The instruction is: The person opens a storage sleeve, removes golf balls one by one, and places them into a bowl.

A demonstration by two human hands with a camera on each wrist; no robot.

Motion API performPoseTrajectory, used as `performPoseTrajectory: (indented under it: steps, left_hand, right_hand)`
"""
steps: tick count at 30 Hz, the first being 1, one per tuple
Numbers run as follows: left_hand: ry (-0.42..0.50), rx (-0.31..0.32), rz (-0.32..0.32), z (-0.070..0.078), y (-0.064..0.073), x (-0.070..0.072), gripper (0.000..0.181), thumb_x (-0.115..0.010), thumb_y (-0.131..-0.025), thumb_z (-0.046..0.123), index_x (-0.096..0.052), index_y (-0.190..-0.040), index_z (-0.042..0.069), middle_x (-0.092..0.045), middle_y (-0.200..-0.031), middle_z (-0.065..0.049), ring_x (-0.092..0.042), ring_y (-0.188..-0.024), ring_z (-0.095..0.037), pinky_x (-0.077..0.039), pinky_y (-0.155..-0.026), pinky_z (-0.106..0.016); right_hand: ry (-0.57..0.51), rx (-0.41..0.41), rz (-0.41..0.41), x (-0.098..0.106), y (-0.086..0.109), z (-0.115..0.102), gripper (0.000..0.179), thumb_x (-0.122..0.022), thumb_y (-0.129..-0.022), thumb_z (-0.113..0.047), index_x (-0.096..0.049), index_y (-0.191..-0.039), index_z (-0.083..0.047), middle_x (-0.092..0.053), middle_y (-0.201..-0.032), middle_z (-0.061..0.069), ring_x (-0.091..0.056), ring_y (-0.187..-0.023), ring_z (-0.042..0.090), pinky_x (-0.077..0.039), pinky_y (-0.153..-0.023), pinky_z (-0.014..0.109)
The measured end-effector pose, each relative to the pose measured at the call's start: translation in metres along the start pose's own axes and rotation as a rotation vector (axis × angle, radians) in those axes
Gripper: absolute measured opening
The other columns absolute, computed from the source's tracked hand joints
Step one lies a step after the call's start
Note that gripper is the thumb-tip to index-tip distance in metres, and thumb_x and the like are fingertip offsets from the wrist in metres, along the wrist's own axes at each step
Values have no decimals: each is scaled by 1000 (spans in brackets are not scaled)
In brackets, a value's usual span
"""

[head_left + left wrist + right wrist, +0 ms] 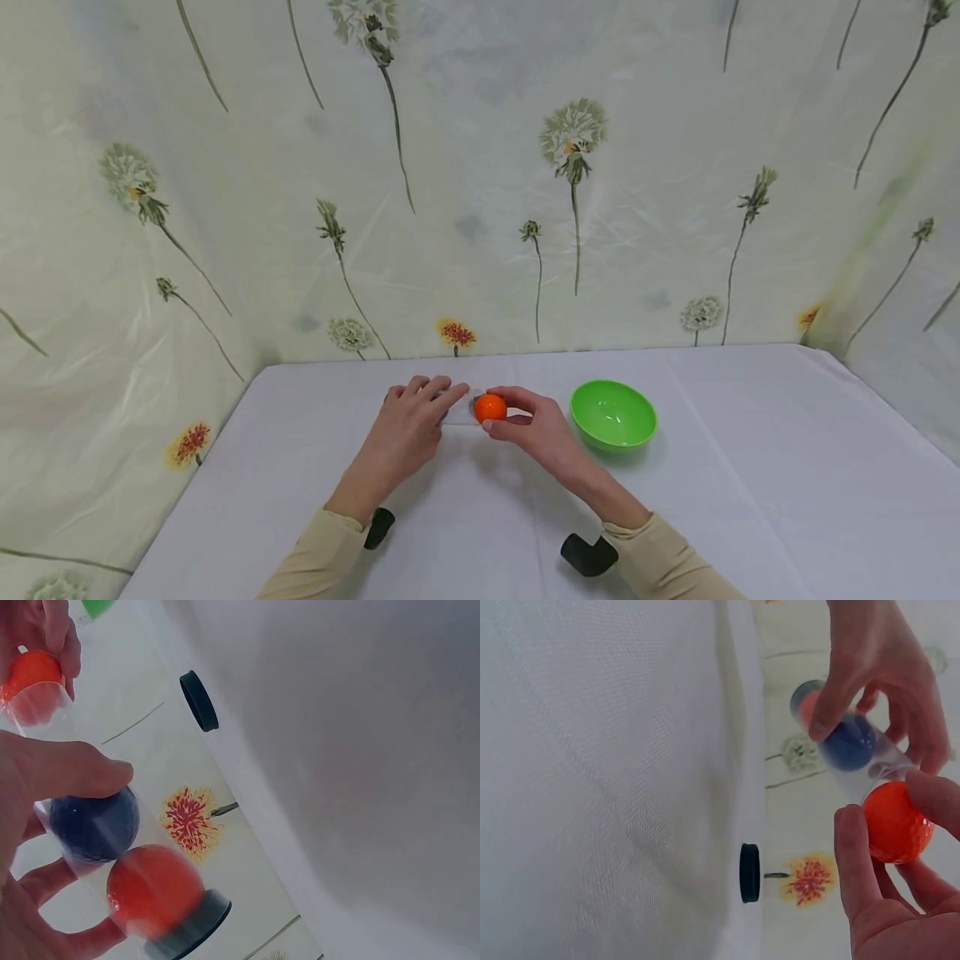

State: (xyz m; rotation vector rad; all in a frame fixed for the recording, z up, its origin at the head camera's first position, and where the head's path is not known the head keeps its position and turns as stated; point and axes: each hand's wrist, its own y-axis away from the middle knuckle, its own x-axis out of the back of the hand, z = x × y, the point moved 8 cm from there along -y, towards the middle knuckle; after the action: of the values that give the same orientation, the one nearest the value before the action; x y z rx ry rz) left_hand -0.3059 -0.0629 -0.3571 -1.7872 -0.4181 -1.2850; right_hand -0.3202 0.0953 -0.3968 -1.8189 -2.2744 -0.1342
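Note:
In the head view my left hand (pixel 411 421) grips a clear plastic tube, mostly hidden behind the fingers. The left wrist view shows a dark blue ball (pixel 94 829) inside the tube (pixel 54 724), beside an orange-red ball (pixel 154 889) at the end closed by a dark cap (pixel 191 928). My right hand (pixel 542 429) pinches an orange dimpled golf ball (pixel 491 407) between thumb and fingers. In the right wrist view this golf ball (pixel 898 823) is at the tube's uncapped end; how far it sits inside is unclear.
A bright green bowl (pixel 613 415) stands on the white-covered table (pixel 750 467), just right of my right hand. A loose dark cap (pixel 750 873) stands on its edge on the table. Behind rises a flower-printed cloth (pixel 465 167).

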Motion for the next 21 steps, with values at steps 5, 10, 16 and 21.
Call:
performPoseTrajectory:
  steps: [5, 10, 16, 21]
  left_hand:
    - [-14, -3, 25, -2, 1, 1, 61, -79, -80, 6, -55, -133, 22, -56, -123, -1, -52, -110, -23, -49, -82, -46]
    - [-28, -9, 29, -2, 0, 2, 61, -79, -79, 7, -55, -133, 22, -57, -124, -1, -52, -110, -23, -49, -83, -46]
    - [-34, 7, 16, -2, 0, 1, 60, -79, -80, 8, -55, -134, 22, -57, -124, 0, -52, -111, -23, -49, -84, -46]
    - [-45, 9, 22, -2, 0, 2, 60, -79, -80, 7, -56, -133, 21, -57, -124, -1, -52, -111, -23, -49, -84, -47]
  right_hand:
    - [38, 36, 8, 5, 1, -3, 45, -77, -86, -17, -64, -129, -14, -64, -122, 6, -65, -100, 23, -54, -84, 35]
    - [53, 58, -6, 8, 4, -7, 46, -77, -86, -20, -63, -130, -14, -65, -120, 4, -62, -104, 26, -53, -83, 36]
    - [34, 85, -28, 13, 6, -11, 47, -77, -86, -17, -62, -130, -12, -65, -121, 8, -62, -103, 29, -54, -84, 35]
    - [36, 105, -33, 20, 7, -14, 46, -76, -87, -14, -61, -130, -9, -64, -120, 10, -62, -103, 28, -53, -85, 32]
